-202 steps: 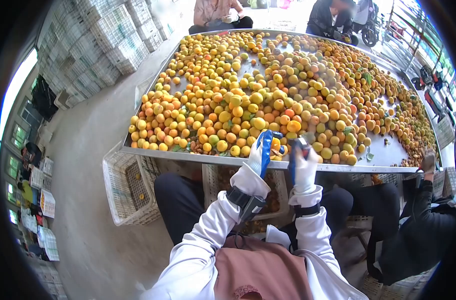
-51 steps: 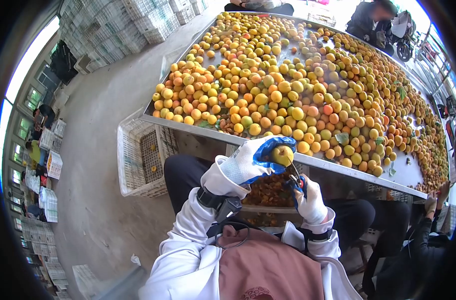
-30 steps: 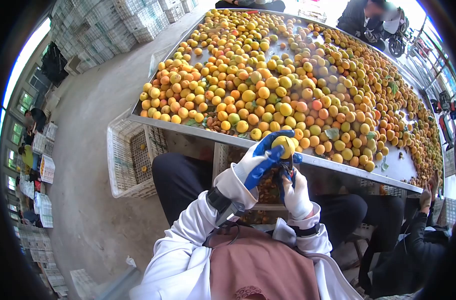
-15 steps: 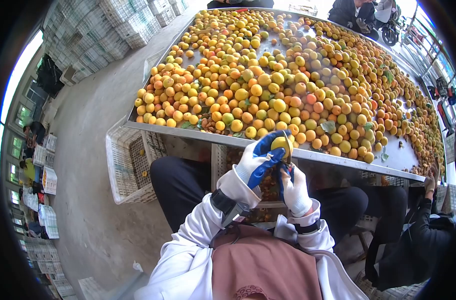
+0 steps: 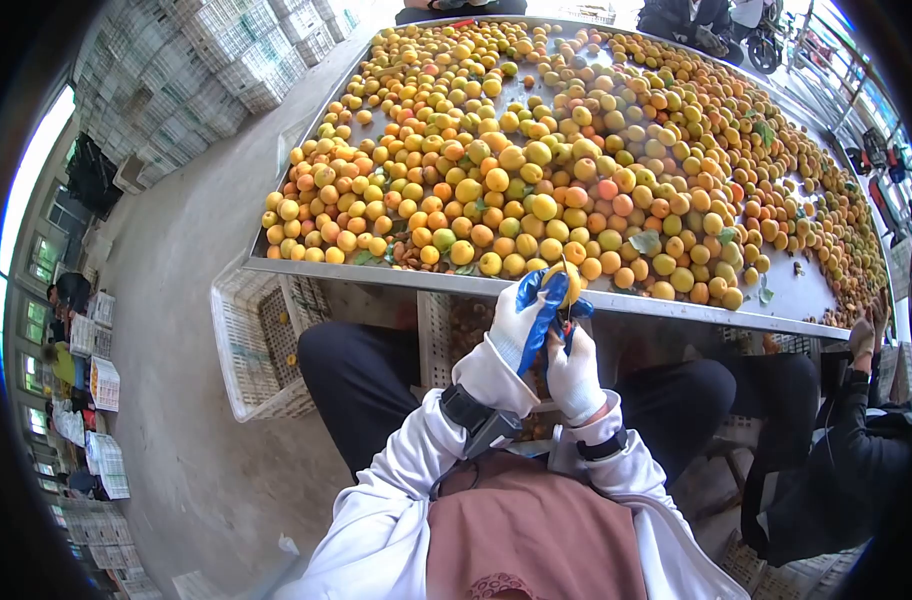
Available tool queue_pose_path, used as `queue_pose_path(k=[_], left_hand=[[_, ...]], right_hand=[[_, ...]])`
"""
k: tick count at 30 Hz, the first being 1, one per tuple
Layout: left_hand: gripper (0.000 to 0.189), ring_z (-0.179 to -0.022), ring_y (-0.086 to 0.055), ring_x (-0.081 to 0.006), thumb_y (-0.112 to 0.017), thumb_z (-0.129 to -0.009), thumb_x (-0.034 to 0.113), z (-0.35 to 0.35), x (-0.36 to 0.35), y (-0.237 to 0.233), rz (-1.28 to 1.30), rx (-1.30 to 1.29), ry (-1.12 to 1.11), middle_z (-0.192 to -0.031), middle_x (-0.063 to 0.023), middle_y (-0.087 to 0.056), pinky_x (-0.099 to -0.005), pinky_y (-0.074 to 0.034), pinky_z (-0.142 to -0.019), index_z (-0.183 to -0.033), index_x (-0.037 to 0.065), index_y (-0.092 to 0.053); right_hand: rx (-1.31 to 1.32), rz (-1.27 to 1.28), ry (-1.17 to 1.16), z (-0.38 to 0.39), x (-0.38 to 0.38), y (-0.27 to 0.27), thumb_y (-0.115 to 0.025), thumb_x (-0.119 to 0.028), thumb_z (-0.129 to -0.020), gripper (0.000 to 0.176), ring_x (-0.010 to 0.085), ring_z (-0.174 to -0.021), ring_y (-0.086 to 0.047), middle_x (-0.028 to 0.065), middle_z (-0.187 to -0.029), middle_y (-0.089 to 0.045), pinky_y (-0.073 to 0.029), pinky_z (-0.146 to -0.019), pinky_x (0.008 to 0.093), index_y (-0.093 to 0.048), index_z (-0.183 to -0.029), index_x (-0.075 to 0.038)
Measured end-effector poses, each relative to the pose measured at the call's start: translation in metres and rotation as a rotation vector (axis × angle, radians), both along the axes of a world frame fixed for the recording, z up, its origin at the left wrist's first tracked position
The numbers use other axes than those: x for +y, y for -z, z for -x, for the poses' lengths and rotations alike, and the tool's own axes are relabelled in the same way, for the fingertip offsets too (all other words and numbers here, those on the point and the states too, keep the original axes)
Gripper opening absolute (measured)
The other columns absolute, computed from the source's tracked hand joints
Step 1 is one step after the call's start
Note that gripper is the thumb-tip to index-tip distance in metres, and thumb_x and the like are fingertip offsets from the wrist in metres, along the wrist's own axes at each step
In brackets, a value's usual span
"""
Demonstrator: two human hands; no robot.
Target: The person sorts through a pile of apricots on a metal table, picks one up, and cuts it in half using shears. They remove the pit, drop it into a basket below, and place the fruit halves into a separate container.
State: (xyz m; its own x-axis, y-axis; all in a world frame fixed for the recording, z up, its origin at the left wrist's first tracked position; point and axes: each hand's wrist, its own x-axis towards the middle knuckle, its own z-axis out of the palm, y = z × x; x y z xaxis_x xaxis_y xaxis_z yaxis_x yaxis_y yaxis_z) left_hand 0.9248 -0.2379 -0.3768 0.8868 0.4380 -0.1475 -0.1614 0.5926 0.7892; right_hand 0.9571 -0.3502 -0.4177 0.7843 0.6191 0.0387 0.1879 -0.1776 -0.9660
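Note:
My left hand (image 5: 524, 318), in a white glove with blue coating, is closed round a yellow apricot (image 5: 573, 285) just in front of the table's near edge. In my right hand (image 5: 576, 378), gloved the same way, a small knife (image 5: 569, 312) is gripped with its blade pointing up against the fruit. The gloved fingers partly cover both the apricot and the knife handle. Right beyond my hands, a heap of apricots (image 5: 496, 180) in yellow, orange and green covers the metal-edged table (image 5: 376, 272).
A white plastic crate (image 5: 238, 350) stands on the floor to the left, and another crate (image 5: 436, 335) sits under the table. At right, a person in dark clothes (image 5: 836, 480) has a hand at the table edge. Stacked crates (image 5: 166, 100) line the far left.
My view has shifted slightly. My left hand has turned with the apricot, so less of the fruit shows, and the knife stays against it. The other person's hand remains at the table edge.

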Motion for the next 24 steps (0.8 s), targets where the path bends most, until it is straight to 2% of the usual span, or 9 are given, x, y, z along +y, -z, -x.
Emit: queue_pose_path(k=[1, 5, 7, 10, 13, 16, 20, 23, 24], left_hand=[[0.036, -0.079, -0.067, -0.0174, -0.067, -0.096, 0.025, -0.003, 0.000, 0.004, -0.073, 0.059, -0.014, -0.092, -0.0108, -0.070, -0.0279, -0.055, -0.068, -0.120, -0.002, -0.062], [0.024, -0.067, -0.065, -0.0148, -0.068, -0.096, 0.023, -0.009, 0.002, 0.000, -0.211, 0.212, -0.044, -0.079, -0.0049, -0.065, -0.0260, -0.051, -0.057, -0.099, 0.000, -0.064], [0.023, -0.062, -0.063, -0.0143, -0.066, -0.097, 0.023, -0.012, 0.005, 0.005, -0.354, 0.187, -0.069, -0.077, -0.0038, -0.064, -0.0262, -0.050, -0.055, -0.093, 0.001, -0.063], [0.026, -0.061, -0.062, -0.0141, -0.064, -0.098, 0.025, -0.009, 0.009, 0.011, -0.203, 0.155, -0.042, -0.076, -0.0041, -0.063, -0.0270, -0.049, -0.054, -0.094, -0.001, -0.064], [0.028, -0.063, -0.063, -0.0148, -0.063, -0.099, 0.027, -0.007, 0.011, 0.018, -0.275, 0.151, -0.059, -0.078, -0.0048, -0.065, -0.0281, -0.050, -0.055, -0.096, -0.001, -0.065], [0.030, -0.067, -0.065, -0.0156, -0.063, -0.099, 0.030, -0.007, 0.014, 0.016, -0.304, 0.122, -0.055, -0.082, -0.0059, -0.066, -0.0275, -0.053, -0.059, -0.098, -0.001, -0.065], [0.034, -0.102, -0.067, -0.0215, -0.055, -0.103, 0.025, 0.001, 0.034, 0.042, -0.215, -0.103, 0.092, -0.109, -0.0110, -0.068, -0.0339, -0.054, -0.092, -0.121, -0.004, -0.060], [0.044, -0.103, -0.066, -0.0151, -0.061, -0.100, 0.027, 0.008, 0.025, 0.029, -0.136, -0.098, 0.151, -0.114, -0.0101, -0.068, -0.0283, -0.052, -0.092, -0.130, -0.004, -0.056], [0.044, -0.104, -0.065, -0.0150, -0.064, -0.098, 0.024, 0.008, 0.023, 0.029, -0.098, -0.096, 0.130, -0.115, -0.0104, -0.068, -0.0287, -0.051, -0.095, -0.132, -0.004, -0.055]], right_hand=[[0.072, -0.063, -0.013, 0.003, 0.000, -0.005, -0.047, -0.006, -0.102, 0.020, 0.0122, -0.086, -0.061, 0.0065, -0.095, -0.068, -0.049, -0.079, 0.0276, -0.064, -0.109, 0.002], [0.377, -0.254, -0.114, -0.003, -0.003, 0.008, -0.047, -0.013, -0.103, 0.024, 0.0116, -0.090, -0.061, 0.0072, -0.101, -0.068, -0.049, -0.083, 0.0272, -0.064, -0.113, 0.001], [0.438, -0.310, -0.110, -0.004, -0.003, 0.008, -0.048, -0.018, -0.104, 0.024, 0.0123, -0.080, -0.063, 0.0057, -0.090, -0.067, -0.053, -0.072, 0.0281, -0.063, -0.112, -0.002], [0.950, -0.333, -0.153, -0.006, -0.003, -0.009, -0.049, -0.032, -0.104, 0.023, 0.0138, -0.051, -0.053, 0.0011, -0.068, -0.055, -0.040, -0.042, 0.0252, -0.058, -0.102, -0.010], [1.189, -0.384, -0.260, -0.010, -0.007, -0.009, -0.048, -0.036, -0.104, 0.027, 0.0122, -0.052, -0.052, 0.0012, -0.070, -0.057, -0.040, -0.043, 0.0244, -0.057, -0.103, -0.011], [1.043, -0.337, -0.220, -0.007, -0.005, -0.018, -0.051, -0.034, -0.104, 0.025, 0.0107, -0.053, -0.051, -0.0004, -0.070, -0.055, -0.040, -0.044, 0.0234, -0.057, -0.097, -0.011], [0.671, -0.241, -0.181, -0.008, -0.008, -0.022, -0.049, -0.029, -0.105, 0.023, 0.0087, -0.054, -0.050, -0.0027, -0.071, -0.053, -0.041, -0.045, 0.0236, -0.059, -0.098, -0.009], [0.460, -0.200, -0.189, -0.008, -0.010, -0.006, -0.049, -0.021, -0.104, 0.020, 0.0069, -0.059, -0.049, -0.0020, -0.073, -0.055, -0.040, -0.050, 0.0236, -0.062, -0.104, -0.005], [0.234, -0.175, -0.155, -0.006, -0.009, -0.005, -0.049, -0.017, -0.103, 0.018, 0.0062, -0.061, -0.048, -0.0021, -0.074, -0.055, -0.039, -0.052, 0.0237, -0.063, -0.103, -0.004]])
